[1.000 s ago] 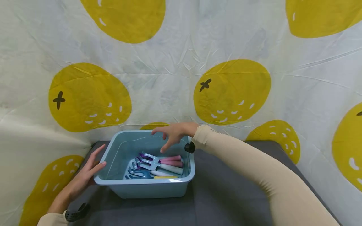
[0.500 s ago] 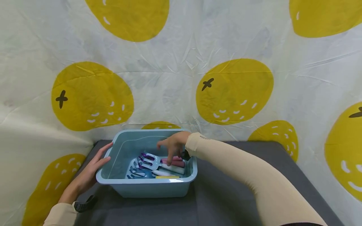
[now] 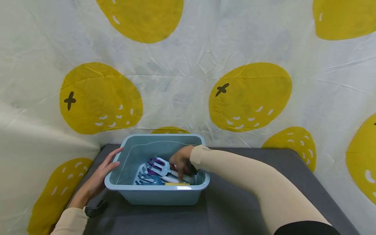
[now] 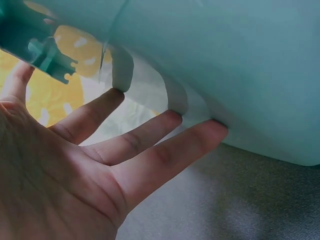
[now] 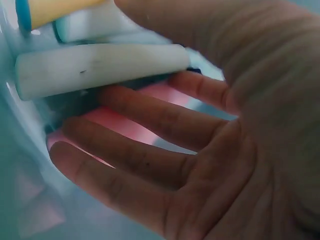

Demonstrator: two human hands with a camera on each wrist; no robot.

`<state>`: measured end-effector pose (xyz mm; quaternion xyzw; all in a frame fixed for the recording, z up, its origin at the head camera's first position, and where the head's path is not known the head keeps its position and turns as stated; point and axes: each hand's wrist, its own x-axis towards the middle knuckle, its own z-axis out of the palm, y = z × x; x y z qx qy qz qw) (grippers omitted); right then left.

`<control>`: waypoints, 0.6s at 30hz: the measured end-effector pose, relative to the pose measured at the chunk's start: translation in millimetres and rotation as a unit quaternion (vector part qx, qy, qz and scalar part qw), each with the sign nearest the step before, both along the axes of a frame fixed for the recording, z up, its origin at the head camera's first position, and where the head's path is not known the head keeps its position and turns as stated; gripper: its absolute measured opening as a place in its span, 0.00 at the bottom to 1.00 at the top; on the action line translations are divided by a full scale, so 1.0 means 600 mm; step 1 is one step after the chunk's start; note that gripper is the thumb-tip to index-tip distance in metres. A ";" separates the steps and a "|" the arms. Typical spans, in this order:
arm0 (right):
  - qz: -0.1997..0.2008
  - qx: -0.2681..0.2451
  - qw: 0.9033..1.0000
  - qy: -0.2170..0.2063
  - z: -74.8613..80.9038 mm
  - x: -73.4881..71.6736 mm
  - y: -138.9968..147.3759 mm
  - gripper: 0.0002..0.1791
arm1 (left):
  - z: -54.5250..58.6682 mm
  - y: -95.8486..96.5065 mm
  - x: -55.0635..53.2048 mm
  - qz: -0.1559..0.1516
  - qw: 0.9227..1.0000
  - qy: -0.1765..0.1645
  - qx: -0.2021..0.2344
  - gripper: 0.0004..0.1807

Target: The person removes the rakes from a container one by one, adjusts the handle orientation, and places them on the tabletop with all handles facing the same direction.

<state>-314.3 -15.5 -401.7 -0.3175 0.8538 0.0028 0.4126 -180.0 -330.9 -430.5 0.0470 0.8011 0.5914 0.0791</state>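
Right hand (image 3: pixel 182 159), fingers parted, is straddling the white cylindrical handle (image 5: pixel 105 70) of a light-blue pronged fork (image 3: pixel 162 167) lying inside the rectangular blue plastic basin (image 3: pixel 155 188); left hand (image 3: pixel 101 174), fingers spread, is touching its outer wall!

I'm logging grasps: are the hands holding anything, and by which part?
Nothing is visibly gripped: the right hand straddles a white handle, unclosed; the left hand only touches the tub with its fingertips.
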 end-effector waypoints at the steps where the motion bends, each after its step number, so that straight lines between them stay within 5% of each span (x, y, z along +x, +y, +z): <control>1: 0.003 -0.001 1.000 0.005 -0.003 0.002 -0.002 0.24 | 0.001 0.000 0.000 0.000 1.000 0.000 0.000 0.37; 11: 0.061 -0.003 0.997 0.056 -0.034 0.017 -0.026 0.26 | 0.004 0.004 0.003 0.010 1.000 -0.010 0.004 0.38; 18: 0.043 -0.014 0.997 0.065 -0.032 0.022 -0.025 0.25 | 0.003 0.004 0.000 0.009 1.000 -0.006 0.006 0.38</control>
